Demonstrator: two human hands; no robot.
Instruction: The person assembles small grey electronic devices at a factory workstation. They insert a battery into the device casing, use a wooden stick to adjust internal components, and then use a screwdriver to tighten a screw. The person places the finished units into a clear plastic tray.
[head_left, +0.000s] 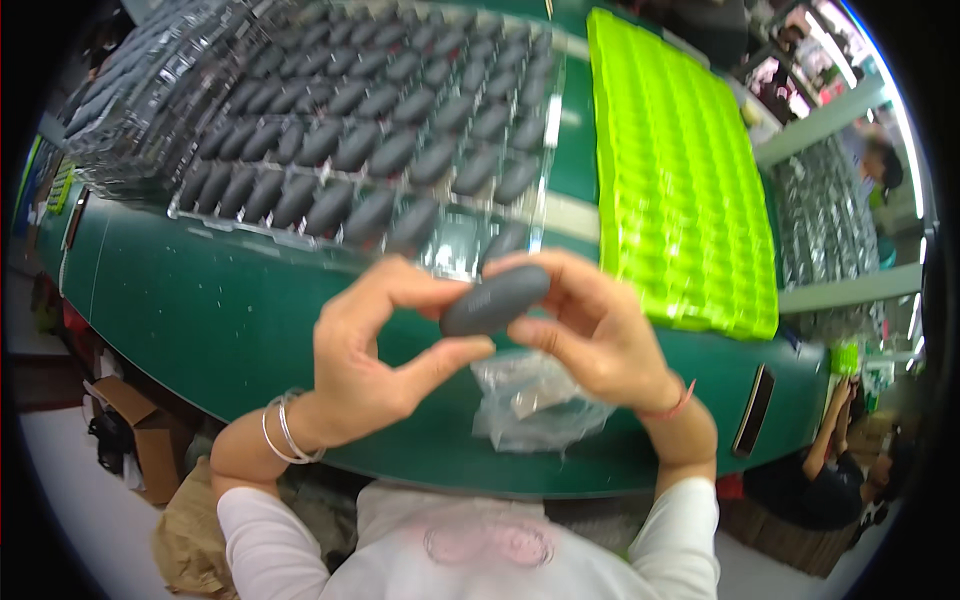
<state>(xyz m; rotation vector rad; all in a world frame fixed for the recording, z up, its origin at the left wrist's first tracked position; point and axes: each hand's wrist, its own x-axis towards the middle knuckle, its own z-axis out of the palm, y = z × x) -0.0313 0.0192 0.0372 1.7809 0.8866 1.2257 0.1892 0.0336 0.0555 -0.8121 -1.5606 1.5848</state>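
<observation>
Between my two hands, above the near part of the green table, is a dark grey oval case (495, 302) with a smooth rounded surface and a small faint mark. My left hand (375, 345) pinches its left end between thumb and fingers. Its right end is gripped by my right hand (590, 325), thumb below and fingers above. Just past my hands lies a clear plastic tray (455, 250) with rows of similar dark oval cases. One pocket at its near edge shows no case. Beneath my right hand rests a crumpled clear plastic bag (540, 405).
Stacked clear trays with more cases (150, 110) stand at the far left. A bright green moulded tray (680, 180) lies right of the clear tray. A phone-like dark slab (754, 410) sits near the right edge. An open cardboard box (145, 440) is at lower left; a co-worker (840, 475) sits at right.
</observation>
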